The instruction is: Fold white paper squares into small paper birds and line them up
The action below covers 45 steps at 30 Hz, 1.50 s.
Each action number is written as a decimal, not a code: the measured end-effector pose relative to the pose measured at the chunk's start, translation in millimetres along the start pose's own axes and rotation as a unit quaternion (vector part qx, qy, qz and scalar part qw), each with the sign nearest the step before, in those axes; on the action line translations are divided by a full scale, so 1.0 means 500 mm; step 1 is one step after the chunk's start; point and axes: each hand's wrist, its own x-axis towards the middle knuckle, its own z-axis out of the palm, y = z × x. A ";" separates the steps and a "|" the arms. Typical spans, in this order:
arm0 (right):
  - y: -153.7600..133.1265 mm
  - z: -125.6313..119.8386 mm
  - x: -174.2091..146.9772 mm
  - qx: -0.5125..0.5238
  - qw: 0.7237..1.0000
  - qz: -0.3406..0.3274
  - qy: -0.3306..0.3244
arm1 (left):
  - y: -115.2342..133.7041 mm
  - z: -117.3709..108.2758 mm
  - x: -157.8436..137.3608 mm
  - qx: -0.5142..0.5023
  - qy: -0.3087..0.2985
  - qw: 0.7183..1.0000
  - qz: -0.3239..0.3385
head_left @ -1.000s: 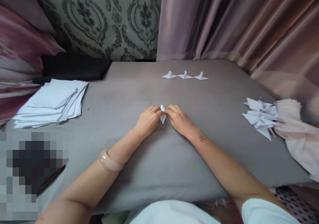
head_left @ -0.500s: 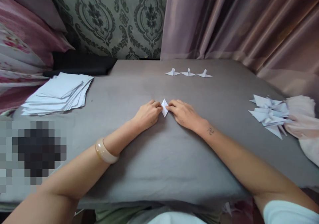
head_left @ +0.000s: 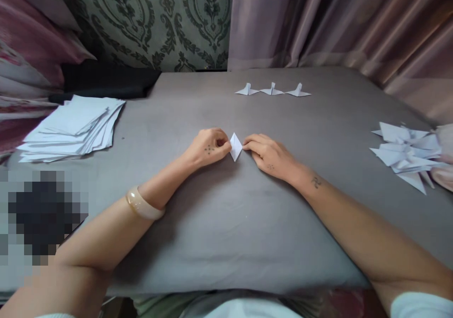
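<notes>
A small white folded paper (head_left: 235, 147), shaped like a diamond with a crease down its middle, lies between my hands. Its left corner is pinched between the thumb and fingers of my left hand (head_left: 211, 146), whose wrist wears a pale bangle (head_left: 143, 205). At the opposite corner, the outstretched fingertips of my right hand (head_left: 269, 155) reach the paper's edge; I cannot tell whether they touch it. The right thumb sits lower, apart from the fingertips.
On the left lies a stack of white paper sheets (head_left: 71, 127), with a black folded cloth (head_left: 106, 79) behind it. Three folded paper birds (head_left: 272, 89) stand in a row at the back. Several more folded paper pieces (head_left: 406, 150) are heaped at the right on the grey cloth (head_left: 233, 242).
My right fingers have loosened and drawn back to the right from the paper, showing more of it. My left hand still pinches its corner. The view has shifted slightly.
</notes>
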 end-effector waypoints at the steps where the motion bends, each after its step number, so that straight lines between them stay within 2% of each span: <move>1: 0.003 0.005 0.000 0.007 1.000 0.001 0.012 | 0.000 0.003 0.006 -0.009 0.009 1.000 -0.026; 5: 0.017 0.023 0.004 0.082 0.993 0.017 0.083 | -0.010 0.021 0.013 -0.016 0.045 0.996 -0.074; 8: 0.023 0.029 0.009 0.130 0.981 0.075 0.119 | -0.020 0.028 0.007 -0.052 0.039 0.995 -0.074; 12: 0.024 0.029 0.014 0.165 0.970 0.126 0.124 | -0.027 0.027 0.001 -0.102 0.034 0.991 -0.080; 16: 0.019 0.028 0.017 0.210 0.956 0.168 0.117 | -0.029 0.030 -0.002 -0.177 0.039 0.982 -0.059; 18: 0.015 0.024 0.019 0.265 0.935 0.193 0.133 | -0.026 0.032 -0.003 -0.246 0.060 0.966 -0.049; 20: 0.007 0.015 0.020 0.359 0.900 0.208 0.132 | -0.020 0.034 -0.005 -0.303 0.108 0.946 -0.034; 23: -0.011 0.000 0.022 0.499 0.838 0.208 0.073 | -0.005 0.034 -0.009 -0.326 0.187 0.926 0.005; 26: -0.032 -0.006 0.025 0.536 0.814 0.212 0.073 | 0.010 0.034 -0.015 -0.349 0.201 0.914 0.049; 32: -0.058 0.006 0.035 0.528 0.804 0.219 0.162 | 0.031 0.042 -0.019 -0.396 0.190 0.897 0.049; 36: -0.061 0.012 0.037 0.490 0.817 0.221 0.208 | 0.042 0.041 -0.020 -0.430 0.132 0.893 0.014; 40: -0.056 0.010 0.033 0.412 0.866 0.201 0.199 | 0.042 0.033 -0.023 -0.415 0.085 0.905 -0.034; 42: -0.052 0.007 0.030 0.393 0.882 0.193 0.177 | 0.036 0.029 -0.022 -0.408 0.072 0.909 -0.053; 43: -0.050 0.004 0.029 0.401 0.880 0.195 0.167 | 0.031 0.028 -0.021 -0.410 0.067 0.908 -0.061; 45: -0.045 0.000 0.029 0.449 0.855 0.205 0.159 | 0.023 0.027 -0.017 -0.428 0.066 0.898 -0.075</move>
